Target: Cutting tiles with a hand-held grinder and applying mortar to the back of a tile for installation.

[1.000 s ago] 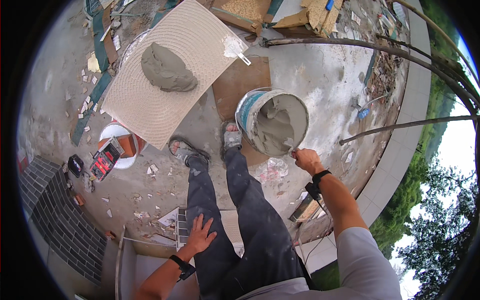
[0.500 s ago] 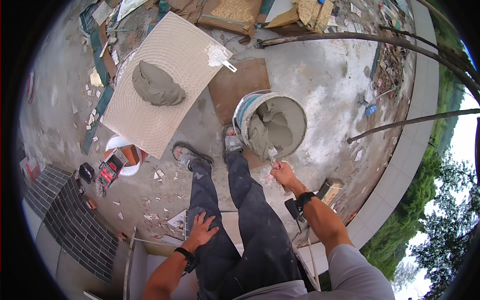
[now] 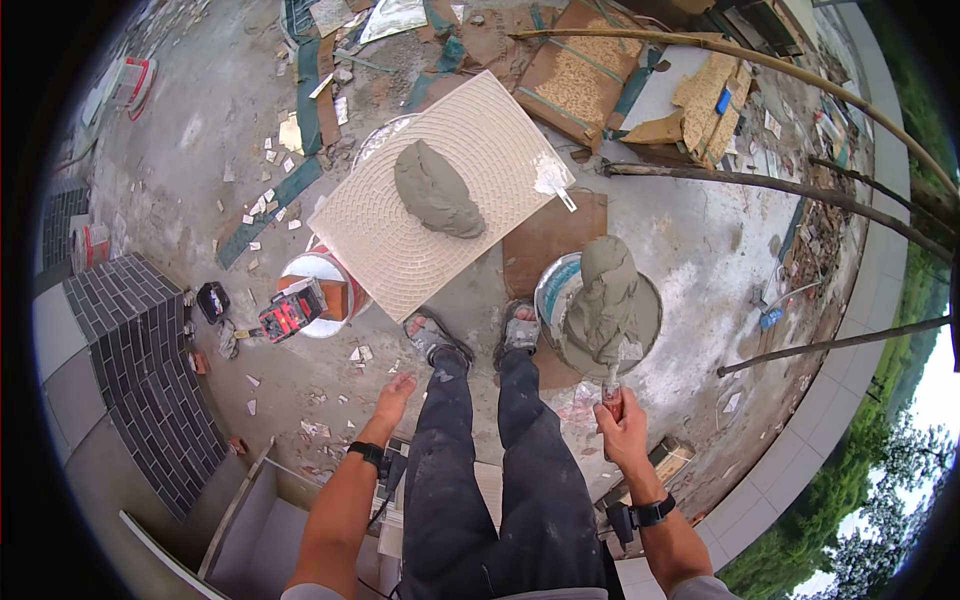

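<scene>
My right hand (image 3: 624, 430) is closed around the reddish handle of a trowel (image 3: 612, 397). A tall heap of wet grey mortar (image 3: 606, 300) rides on the trowel's blade, over the bucket (image 3: 553, 295), and covers most of the blade. More mortar shows inside the bucket, around the heap. My left hand (image 3: 396, 394) hangs in the air beside my left leg, empty, its fingers stretched out. Ahead of my feet lies a large beige tile (image 3: 375, 250), ribbed side up, with a mound of mortar (image 3: 435, 195) on it and a small white clip at its right corner.
A white bucket (image 3: 350, 318) at the tile's near corner carries a red-and-black power tool (image 3: 290, 312). Flattened cardboard (image 3: 555, 238) lies under the mortar bucket. Wooden poles (image 3: 760, 182) slant in from the right. Tile chips litter the floor. A dark brick-patterned block (image 3: 150, 370) stands at left.
My right hand has lifted the trowel with a big heap of mortar from the bucket. My left hand has left my thigh and moved out into the air. The view has shifted left.
</scene>
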Demonstrator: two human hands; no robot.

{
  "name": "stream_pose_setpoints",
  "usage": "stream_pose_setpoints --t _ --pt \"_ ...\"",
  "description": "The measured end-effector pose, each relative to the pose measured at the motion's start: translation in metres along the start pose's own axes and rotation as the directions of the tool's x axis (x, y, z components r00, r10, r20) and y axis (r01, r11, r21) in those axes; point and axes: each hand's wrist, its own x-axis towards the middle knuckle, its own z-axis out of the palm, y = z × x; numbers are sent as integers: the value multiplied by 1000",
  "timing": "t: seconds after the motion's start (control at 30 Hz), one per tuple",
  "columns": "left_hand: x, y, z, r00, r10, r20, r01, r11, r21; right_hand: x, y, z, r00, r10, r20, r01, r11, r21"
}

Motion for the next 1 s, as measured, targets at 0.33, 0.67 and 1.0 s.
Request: stream_pose_setpoints --t 0.33,0.67,1.0 --pt "81 80 -33 986 31 -164 -127 775 -619 122 -96 202 950 -284 133 313 880 -356" --pt "85 77 -50 985 173 -26 -137 667 -733 130 -198 151 959 -145 242 133 989 66" --pt "74 89 -49 971 216 105 -34 557 -830 109 -152 255 878 40 477 9 995 -102"
